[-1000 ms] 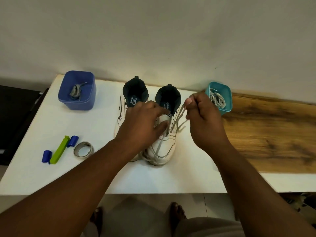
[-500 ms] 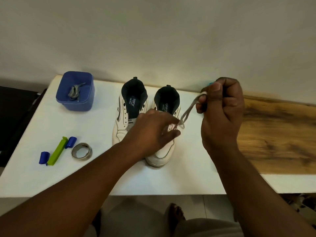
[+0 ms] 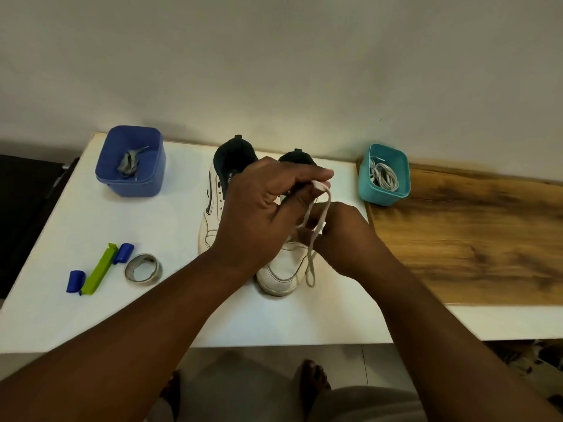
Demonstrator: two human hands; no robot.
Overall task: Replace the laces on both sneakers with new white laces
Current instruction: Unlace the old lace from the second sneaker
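Pinching the lace (image 3: 316, 236) at its top between thumb and fingertips, my left hand (image 3: 268, 208) hovers over the right sneaker (image 3: 281, 269) on the desk (image 3: 170, 214) — the doubled strand hangs straight down past the toe. My right hand (image 3: 341, 236) sits lower, just right of the shoe, fingers curled on the same lace near the eyelets — nearer for feeding.

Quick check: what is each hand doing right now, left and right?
Left hand: pinching the upper end of the flat off-white shoelace between thumb and fingers.
Right hand: fingers curled round the same shoelace, lower down, over the right white sneaker.
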